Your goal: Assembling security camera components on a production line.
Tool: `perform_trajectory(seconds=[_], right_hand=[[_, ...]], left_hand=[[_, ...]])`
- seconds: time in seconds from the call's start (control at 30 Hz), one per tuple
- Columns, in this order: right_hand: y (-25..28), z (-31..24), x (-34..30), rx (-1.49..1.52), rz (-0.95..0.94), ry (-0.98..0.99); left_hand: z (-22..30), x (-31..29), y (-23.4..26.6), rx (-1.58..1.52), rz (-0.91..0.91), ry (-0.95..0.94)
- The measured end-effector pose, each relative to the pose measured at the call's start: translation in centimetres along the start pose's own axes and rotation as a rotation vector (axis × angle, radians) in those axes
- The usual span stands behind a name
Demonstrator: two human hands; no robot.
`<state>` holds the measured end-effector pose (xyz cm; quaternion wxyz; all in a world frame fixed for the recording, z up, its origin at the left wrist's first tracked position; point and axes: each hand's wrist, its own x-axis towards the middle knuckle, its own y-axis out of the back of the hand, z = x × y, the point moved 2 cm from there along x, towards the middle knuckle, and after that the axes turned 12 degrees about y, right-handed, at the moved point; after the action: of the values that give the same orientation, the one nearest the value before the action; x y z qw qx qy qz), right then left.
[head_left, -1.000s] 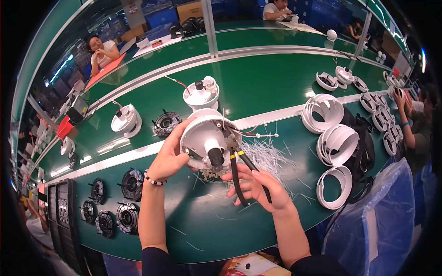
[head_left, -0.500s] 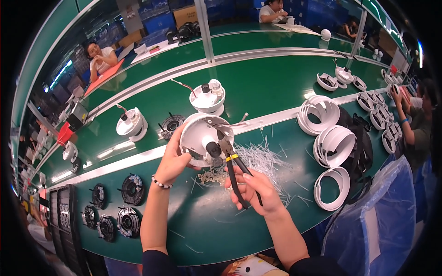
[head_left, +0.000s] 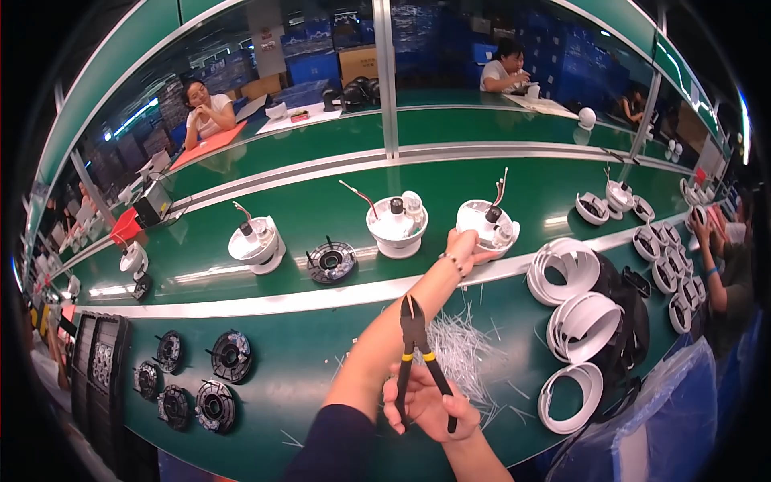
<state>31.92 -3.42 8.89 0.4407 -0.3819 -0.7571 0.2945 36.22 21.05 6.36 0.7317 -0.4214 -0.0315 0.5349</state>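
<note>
My left hand [head_left: 467, 247] reaches far across the bench and grips the near rim of a white dome housing [head_left: 475, 214]. That housing has a black cylinder, a clear part and red and white wires standing up, and it rests on the green belt. My right hand [head_left: 434, 411] holds cutting pliers [head_left: 414, 331] with black handles and yellow bands, jaws upward and handles spread. Below my left forearm lies a heap of thin white plastic strips [head_left: 459, 347]. Two similar housings, a middle one [head_left: 395, 226] and a left one [head_left: 255, 243], sit to the left.
A black round part [head_left: 331, 261] lies on the belt, and several more black discs [head_left: 231, 356] are at near left beside a black tray [head_left: 98, 365]. White rings [head_left: 580, 325] stand at right by a plastic-covered blue bin [head_left: 658, 426]. A co-worker [head_left: 723, 257] works at far right.
My left hand has carried the housing from above the near bench out to the belt at the right. The pliers have come away from it and now point upward.
</note>
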Motion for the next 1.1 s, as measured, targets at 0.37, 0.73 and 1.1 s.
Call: perform_trajectory(seconds=[0.37,0.73,1.1], right_hand=[[1.4,-1.0,-0.4,0.306,0.007,0.114],[0.0,0.9,0.1,0.245,-0.084,0.042],[-0.6,0.4,-0.4,0.136,-0.046,0.016]], left_hand=[[-0.8,1.3,3.6,0.736,0.016,-0.162],[7.5,-11.6,19.3,1.982,0.67,-0.695],[8.1,-28.7,21.7,2.221,0.832,-0.177]])
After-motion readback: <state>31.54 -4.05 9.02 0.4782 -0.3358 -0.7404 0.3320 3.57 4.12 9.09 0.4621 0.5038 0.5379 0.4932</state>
